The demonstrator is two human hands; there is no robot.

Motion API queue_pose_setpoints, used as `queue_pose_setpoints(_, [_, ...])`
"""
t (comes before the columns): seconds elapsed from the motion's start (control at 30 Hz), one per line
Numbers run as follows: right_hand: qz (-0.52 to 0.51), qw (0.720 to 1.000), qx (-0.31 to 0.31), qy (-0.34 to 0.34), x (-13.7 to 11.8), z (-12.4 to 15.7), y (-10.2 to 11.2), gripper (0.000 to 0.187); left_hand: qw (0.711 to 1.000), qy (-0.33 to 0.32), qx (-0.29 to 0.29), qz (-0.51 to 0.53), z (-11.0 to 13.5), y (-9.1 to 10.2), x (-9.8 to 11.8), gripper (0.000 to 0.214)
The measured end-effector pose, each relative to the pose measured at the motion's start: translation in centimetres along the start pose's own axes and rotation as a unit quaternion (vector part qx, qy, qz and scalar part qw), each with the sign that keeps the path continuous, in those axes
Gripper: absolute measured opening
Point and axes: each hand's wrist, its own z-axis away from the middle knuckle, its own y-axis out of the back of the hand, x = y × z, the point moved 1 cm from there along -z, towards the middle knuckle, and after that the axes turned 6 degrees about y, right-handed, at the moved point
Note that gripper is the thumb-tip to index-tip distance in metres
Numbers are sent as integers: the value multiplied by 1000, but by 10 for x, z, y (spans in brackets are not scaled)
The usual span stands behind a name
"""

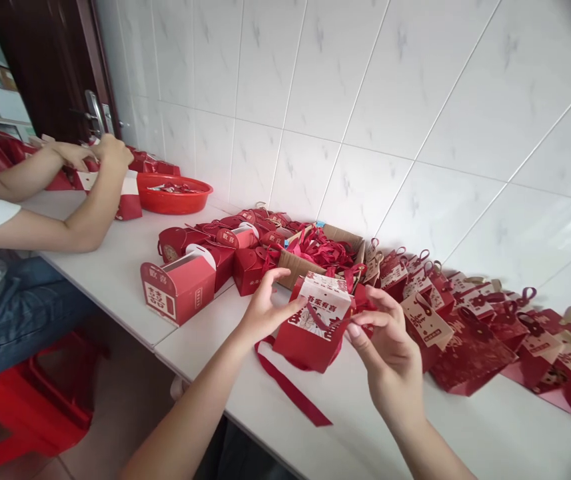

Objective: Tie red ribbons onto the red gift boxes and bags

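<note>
A small red gift box [310, 333] with a white printed top stands on the white table [465, 427] in front of me. My left hand [264, 310] grips its left upper edge, fingers curled on the top flap. My right hand [382, 347] pinches a dark red ribbon [290, 387] at the box's right side. The ribbon passes through the box top, and its loose end trails over the table's front edge.
Several finished red boxes [470, 333] with tags and ribbons lie in a row to the right. Behind stands a cardboard box of red ribbons [322, 250], and several unfinished red boxes [180, 287] sit at the left. A seated person's hands [100, 153] work beside a red basin [172, 193].
</note>
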Motion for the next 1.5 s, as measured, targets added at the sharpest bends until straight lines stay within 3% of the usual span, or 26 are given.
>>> queue_pose_setpoints(0.07, [12,999,45,-28,15,-2,-2,10,999,19,-41,10,-12,-6,1,41])
queue_pose_setpoints(0.13, [-4,997,47,-64,33,-3,-7,15,998,16,-58,20,-18,-9,2,32])
queue_pose_setpoints(0.3, [-56,995,10,-77,59,-3,-14,17,1000,-10,-28,11,-7,-9,4,27])
queue_pose_setpoints(0.47, [-58,997,-16,-38,49,8,-20,13,999,-36,24,-13,27,-2,11,18])
queue_pose_setpoints(0.63, [-46,999,-23,9,35,23,-28,8,989,-105,97,-26,65,-2,16,10])
queue_pose_setpoints(0.73, [-43,998,-27,27,32,29,-31,4,974,-153,159,-57,76,-6,14,9])
queue_pose_setpoints(0.8, [-40,998,-32,39,31,31,-32,4,969,-169,170,-64,77,-8,11,10])
queue_pose_setpoints(0.97, [-46,997,-45,45,28,31,-32,4,983,-140,112,26,74,-12,4,8])
queue_pose_setpoints(1.17, [-21,997,-58,49,25,31,-34,5,979,-103,172,25,78,-15,-3,12])
queue_pose_setpoints(1.37, [41,997,-36,46,30,32,-34,6,967,-136,188,104,76,-20,-5,21])
queue_pose_setpoints(1.5, [18,994,-62,93,31,28,-29,6,975,-141,170,16,74,-17,-5,24])
